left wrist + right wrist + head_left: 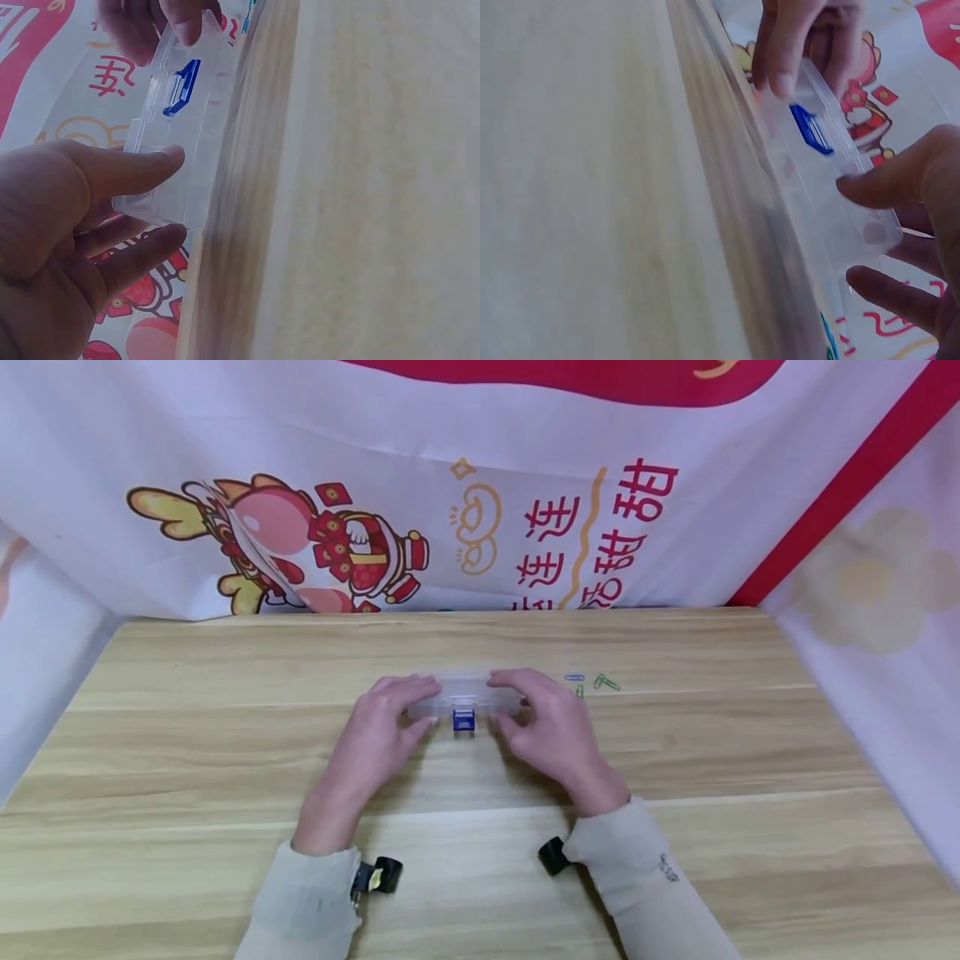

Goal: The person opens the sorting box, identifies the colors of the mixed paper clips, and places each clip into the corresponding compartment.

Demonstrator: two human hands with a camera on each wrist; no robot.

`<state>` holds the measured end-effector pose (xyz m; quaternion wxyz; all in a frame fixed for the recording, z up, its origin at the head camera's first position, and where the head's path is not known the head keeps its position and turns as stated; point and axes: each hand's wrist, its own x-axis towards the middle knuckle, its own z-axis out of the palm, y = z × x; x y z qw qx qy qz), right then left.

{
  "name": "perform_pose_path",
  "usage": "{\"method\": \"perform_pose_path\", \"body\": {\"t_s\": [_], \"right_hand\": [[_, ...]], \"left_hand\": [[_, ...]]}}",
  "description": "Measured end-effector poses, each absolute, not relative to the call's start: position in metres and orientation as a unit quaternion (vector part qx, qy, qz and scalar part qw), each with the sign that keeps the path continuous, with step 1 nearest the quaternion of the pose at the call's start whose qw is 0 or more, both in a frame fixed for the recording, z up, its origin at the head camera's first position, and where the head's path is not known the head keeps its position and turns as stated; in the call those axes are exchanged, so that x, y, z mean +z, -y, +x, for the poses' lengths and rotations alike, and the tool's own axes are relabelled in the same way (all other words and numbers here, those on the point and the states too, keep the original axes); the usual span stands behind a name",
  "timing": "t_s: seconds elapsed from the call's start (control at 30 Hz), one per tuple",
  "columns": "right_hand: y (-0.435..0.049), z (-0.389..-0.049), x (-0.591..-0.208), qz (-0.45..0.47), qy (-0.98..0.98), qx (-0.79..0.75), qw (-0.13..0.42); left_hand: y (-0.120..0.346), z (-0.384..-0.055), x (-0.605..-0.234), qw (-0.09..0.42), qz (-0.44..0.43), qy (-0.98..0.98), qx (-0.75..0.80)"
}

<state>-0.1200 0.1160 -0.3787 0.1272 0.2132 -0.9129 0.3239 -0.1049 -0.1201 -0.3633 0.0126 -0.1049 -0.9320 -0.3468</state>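
Note:
A clear plastic box [463, 684] with a lid lies on the table, its long side toward me. From the middle of its near side juts a blue latch [464, 721], which also shows in the left wrist view as a blue clasp [181, 88]. My left hand [381, 718] grips the box's left end, thumb on the near side and fingers round the end and over the back. The right end is held the same way by my right hand [553, 727]. In the right wrist view the box [817, 199] looks translucent, and its contents cannot be made out.
Just right of the box lie a blue paper clip [574, 677] and a few green paper clips [606, 682]. A printed white and red cloth [465, 427] hangs behind the wooden table [465, 893]. Small black wrist cameras [388, 874] sit at both cuffs.

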Motion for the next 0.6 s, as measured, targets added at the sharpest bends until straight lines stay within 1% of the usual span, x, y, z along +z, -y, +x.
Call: {"method": "perform_pose_path", "body": {"t_s": [0.2,0.37,0.6], "right_hand": [[-0.126,-0.124,-0.378,0.186,0.929,0.311,0.077],[-0.128,-0.125,-0.377,0.195,0.926,0.314,0.074],[-0.129,-0.125,-0.375,0.185,0.932,0.303,0.073]], "left_hand": [[0.12,-0.106,-0.365,0.018,-0.105,0.929,-0.354],[0.119,-0.106,-0.364,0.011,-0.095,0.929,-0.359],[0.118,-0.108,-0.366,-0.004,-0.081,0.922,-0.378]]}}
